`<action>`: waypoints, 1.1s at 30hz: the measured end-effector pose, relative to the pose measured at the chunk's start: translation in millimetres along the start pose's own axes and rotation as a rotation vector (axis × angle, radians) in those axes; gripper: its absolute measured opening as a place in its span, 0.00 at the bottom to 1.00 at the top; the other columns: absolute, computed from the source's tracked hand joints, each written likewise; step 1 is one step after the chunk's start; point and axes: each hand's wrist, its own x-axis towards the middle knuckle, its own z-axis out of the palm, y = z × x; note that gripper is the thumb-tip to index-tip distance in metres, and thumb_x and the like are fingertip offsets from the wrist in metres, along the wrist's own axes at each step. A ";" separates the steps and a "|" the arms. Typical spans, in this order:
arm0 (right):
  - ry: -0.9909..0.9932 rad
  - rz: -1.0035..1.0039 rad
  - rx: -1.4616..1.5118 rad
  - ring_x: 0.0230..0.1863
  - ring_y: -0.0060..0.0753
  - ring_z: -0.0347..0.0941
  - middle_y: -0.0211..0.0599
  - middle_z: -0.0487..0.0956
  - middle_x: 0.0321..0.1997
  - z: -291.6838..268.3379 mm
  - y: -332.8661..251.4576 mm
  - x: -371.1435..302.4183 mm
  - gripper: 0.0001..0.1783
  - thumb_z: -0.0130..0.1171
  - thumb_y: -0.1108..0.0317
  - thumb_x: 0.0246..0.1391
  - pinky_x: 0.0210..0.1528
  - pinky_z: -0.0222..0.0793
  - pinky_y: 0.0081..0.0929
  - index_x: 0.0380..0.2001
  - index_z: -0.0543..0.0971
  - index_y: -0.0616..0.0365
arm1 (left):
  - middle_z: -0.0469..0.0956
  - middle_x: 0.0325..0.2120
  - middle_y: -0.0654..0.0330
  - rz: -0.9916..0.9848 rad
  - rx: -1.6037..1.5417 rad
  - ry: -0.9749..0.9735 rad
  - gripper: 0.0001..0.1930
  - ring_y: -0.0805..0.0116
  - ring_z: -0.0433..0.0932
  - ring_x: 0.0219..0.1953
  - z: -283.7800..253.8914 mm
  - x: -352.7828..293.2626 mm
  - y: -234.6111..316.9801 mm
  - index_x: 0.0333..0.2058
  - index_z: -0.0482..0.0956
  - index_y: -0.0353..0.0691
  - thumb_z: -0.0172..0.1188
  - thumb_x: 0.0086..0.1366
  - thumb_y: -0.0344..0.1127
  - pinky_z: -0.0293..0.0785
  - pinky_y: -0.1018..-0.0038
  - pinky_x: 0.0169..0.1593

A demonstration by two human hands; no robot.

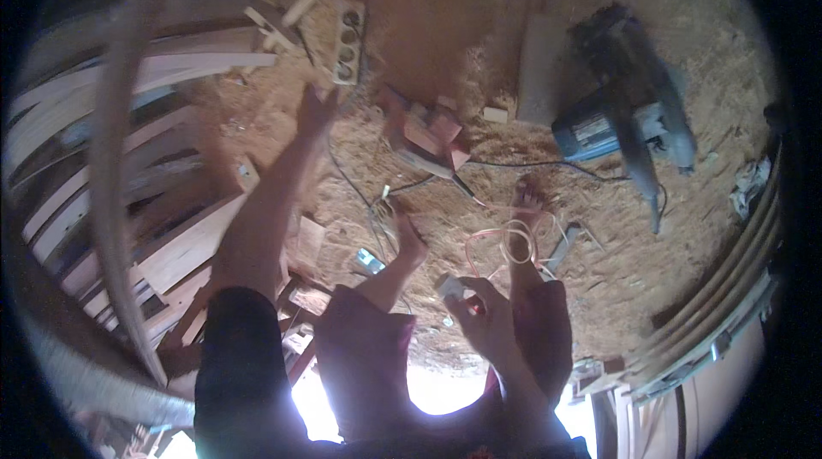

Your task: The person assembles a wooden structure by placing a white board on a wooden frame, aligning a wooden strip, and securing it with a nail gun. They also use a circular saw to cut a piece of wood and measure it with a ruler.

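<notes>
My left arm stretches forward, and my left hand [318, 112] is at the near end of a pale power strip [348, 44] with round dark sockets. Its fingers are blurred, and whether they touch the strip is unclear. Close to my body, my right hand [488, 322] pinches a small grey-white block [449, 286] between thumb and fingers. A bit of red shows at its palm. Just beyond that hand, a loose coil of red and white wire [516, 241] loops over my right foot and shin; whether it joins the block cannot be made out.
Sawdust covers the ground. A reddish power tool [428, 135] with a black cord lies ahead, and a large blue-grey power tool [621, 99] stands at right. Long boards [184, 245] are stacked at left; a leaning pole [107, 159] crosses them. A dark flat bar [562, 247] lies beside my right foot.
</notes>
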 end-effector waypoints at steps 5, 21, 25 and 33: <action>-0.123 0.212 0.042 0.34 0.16 0.78 0.31 0.83 0.38 -5.9 -24.4 6.8 0.22 0.74 0.65 0.54 0.30 0.70 0.18 0.52 0.82 0.56 | 0.77 0.58 0.40 0.069 -0.093 0.038 0.48 0.44 0.77 0.62 57.5 100.9 -10.6 0.66 0.65 0.31 0.68 0.60 0.64 0.72 0.56 0.64; 0.092 0.052 -0.160 0.32 0.16 0.76 0.30 0.85 0.38 14.9 -61.4 47.7 0.19 0.71 0.66 0.58 0.32 0.69 0.19 0.51 0.83 0.58 | 0.72 0.58 0.50 -0.286 -1.152 -0.710 0.44 0.53 0.77 0.58 -62.1 30.7 112.1 0.69 0.60 0.39 0.65 0.66 0.60 0.77 0.52 0.61; 0.184 -0.377 -0.488 0.33 0.30 0.80 0.41 0.85 0.39 9.3 -98.9 104.6 0.19 0.71 0.66 0.58 0.35 0.74 0.28 0.51 0.82 0.60 | 0.72 0.60 0.51 -0.199 -1.067 -0.613 0.43 0.57 0.77 0.59 -83.2 21.8 108.7 0.70 0.60 0.37 0.52 0.72 0.69 0.79 0.54 0.59; 0.120 -0.684 -0.657 0.37 0.50 0.83 0.48 0.83 0.37 82.8 -148.6 251.2 0.17 0.65 0.60 0.58 0.37 0.79 0.46 0.46 0.83 0.58 | 0.79 0.54 0.59 -0.209 -1.173 -0.650 0.34 0.67 0.80 0.53 -93.9 -36.8 109.8 0.66 0.68 0.39 0.41 0.79 0.63 0.77 0.64 0.57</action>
